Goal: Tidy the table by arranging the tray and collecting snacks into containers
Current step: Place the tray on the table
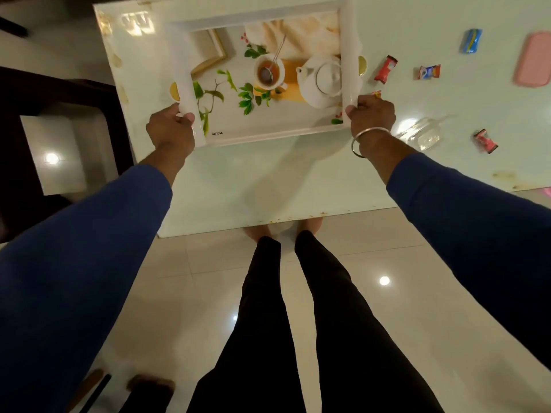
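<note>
A white-rimmed tray [262,17] printed with a teapot and teacup lies over the left part of the white table [268,180]. My left hand [170,126] grips its left rim near the front corner. My right hand [371,114], a bangle on its wrist, grips the right rim. Wrapped snacks lie scattered to the right: a red one [385,69], a red-and-blue one [429,72], a blue one [471,41], another red one [486,140], and one partly hidden behind my right hand [376,93]. A clear glass container [423,135] stands by my right wrist.
A pink lid or box [533,62] lies at the table's right edge. A dark chair [59,120] stands left of the table. My legs and the glossy tiled floor [179,293] fill the lower view, below the table's front edge.
</note>
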